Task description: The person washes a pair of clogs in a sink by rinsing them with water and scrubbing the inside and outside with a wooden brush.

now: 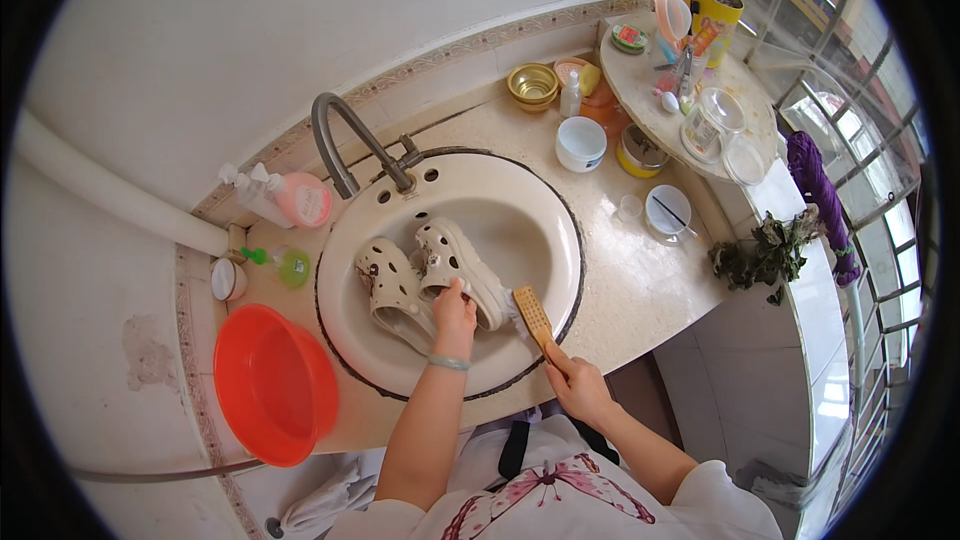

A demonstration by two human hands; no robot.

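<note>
My left hand point(454, 319) grips the heel end of a cream foam clog point(475, 277), which is tilted on its side in the white oval sink point(556, 240). To its left lies a second cream clog point(390, 289), its open heel towards me. My right hand point(577, 384) is closed around the handle of a wooden scrubbing brush point(532, 313). The brush's pale bristles touch or nearly touch the sole edge of the held clog, near its heel. Above the sink's back rim arches a grey metal faucet point(360, 139); no water is seen running from it.
A red plastic basin point(274, 386) stands at the left counter edge. Behind it are a green-topped pump bottle point(289, 268) and a pink bottle point(304, 200). Right of the sink are a white tub point(581, 144), a bowl with a thin brush across it point(667, 210) and dried leaves point(772, 251).
</note>
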